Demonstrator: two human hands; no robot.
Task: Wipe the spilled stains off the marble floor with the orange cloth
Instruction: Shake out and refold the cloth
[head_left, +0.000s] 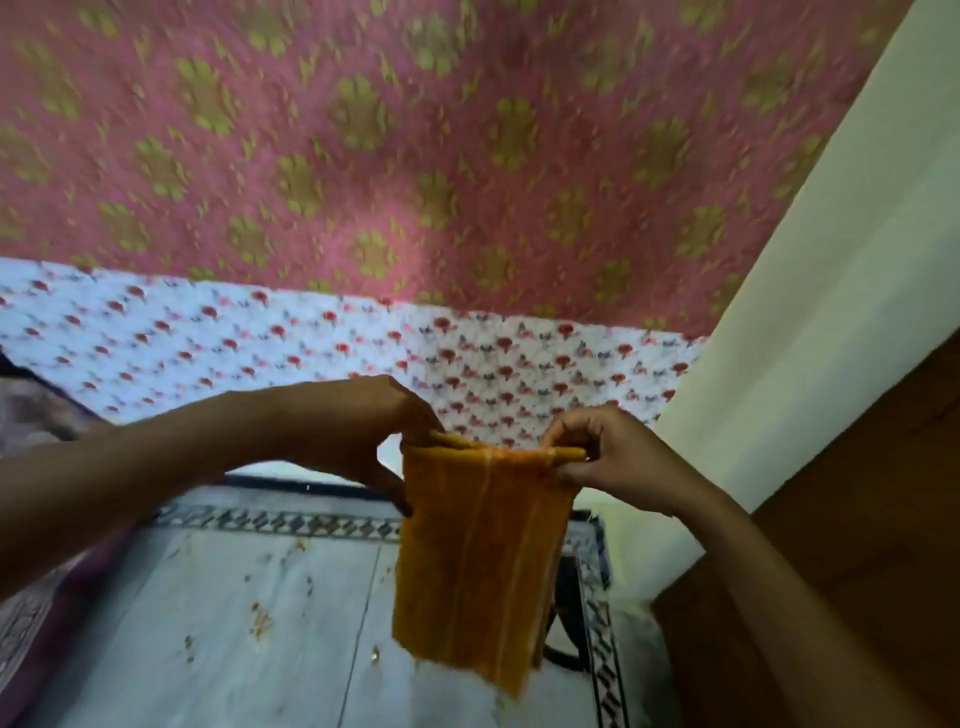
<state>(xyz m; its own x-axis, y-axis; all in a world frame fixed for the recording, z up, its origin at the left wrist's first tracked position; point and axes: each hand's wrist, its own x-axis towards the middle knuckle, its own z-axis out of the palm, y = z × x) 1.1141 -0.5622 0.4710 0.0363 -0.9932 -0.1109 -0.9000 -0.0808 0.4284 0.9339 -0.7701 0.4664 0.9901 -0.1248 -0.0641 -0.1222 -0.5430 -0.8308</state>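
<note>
An orange cloth (478, 561) hangs folded in the air above the pale marble floor (218, 613). My left hand (363, 431) pinches its top left corner. My right hand (608, 457) pinches its top right corner, so the top edge is stretched between them. Small brownish stains (260, 623) are scattered on the floor below and left of the cloth, with more specks near the patterned border (291, 522).
A bed with a pink sheet with green flowers (415, 156) and a white sheet with red print (260, 343) fills the space ahead. A cream wall (831, 312) and brown wooden furniture (857, 519) stand at the right. A dark object (569, 623) lies behind the cloth.
</note>
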